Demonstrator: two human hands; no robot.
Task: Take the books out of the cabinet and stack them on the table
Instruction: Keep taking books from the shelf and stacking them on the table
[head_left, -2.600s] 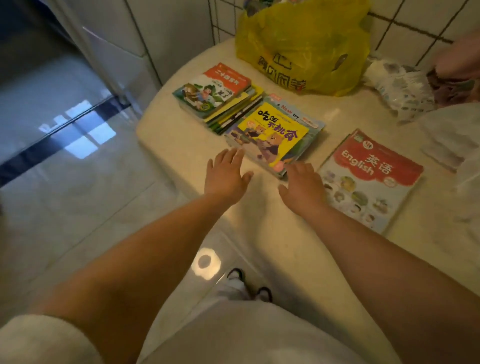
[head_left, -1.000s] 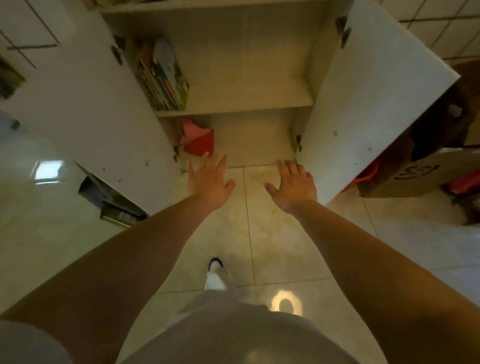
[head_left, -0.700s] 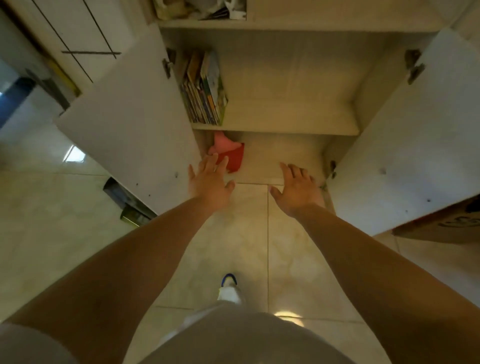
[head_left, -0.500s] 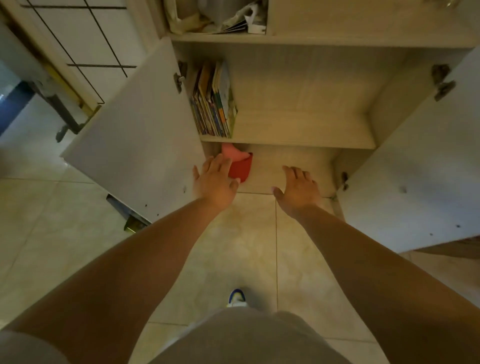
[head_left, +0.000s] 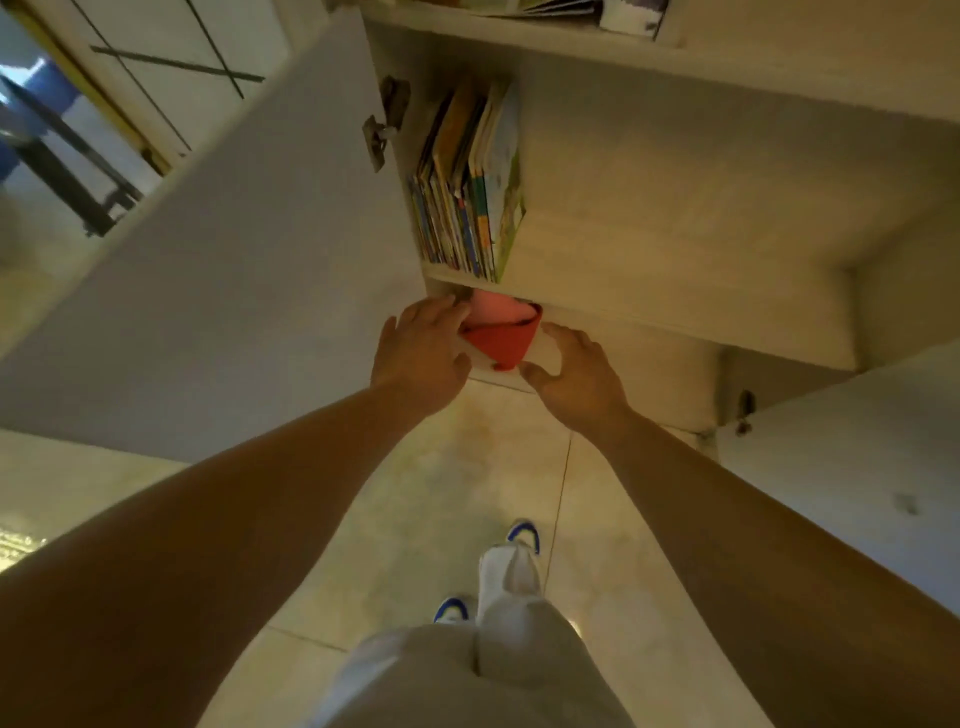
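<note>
Hands have come forward to the cabinet (head_left: 675, 171) since a moment ago, when they hung over bare floor short of it. The left hand (head_left: 423, 353) now reaches the lower opening, its fingertips by the pink-and-red thing (head_left: 501, 338) lying under the shelf (head_left: 649, 291); fingers look loosely spread and hold nothing, though whether they touch that thing I cannot tell. The right hand (head_left: 576, 374) hovers just beside the red thing's other edge, fingers relaxed and apart, empty too. The books (head_left: 470, 187) stand upright on the shelf above, pressed to the left wall beside the hinge (head_left: 382, 124), with the left door (head_left: 234, 270) swung wide and the right door (head_left: 857, 467) open as well. Seconds earlier the view showed books already on the table, so this reads as a return trip for another batch: the row on the shelf is untouched, and the hands are low for it, so either they must rise to the spines or the red thing is being taken first. More paper lies on the top shelf (head_left: 545, 8), cut off by the frame. No writing can be read here; the spines are coloured stripes only, blurred and too small.
</note>
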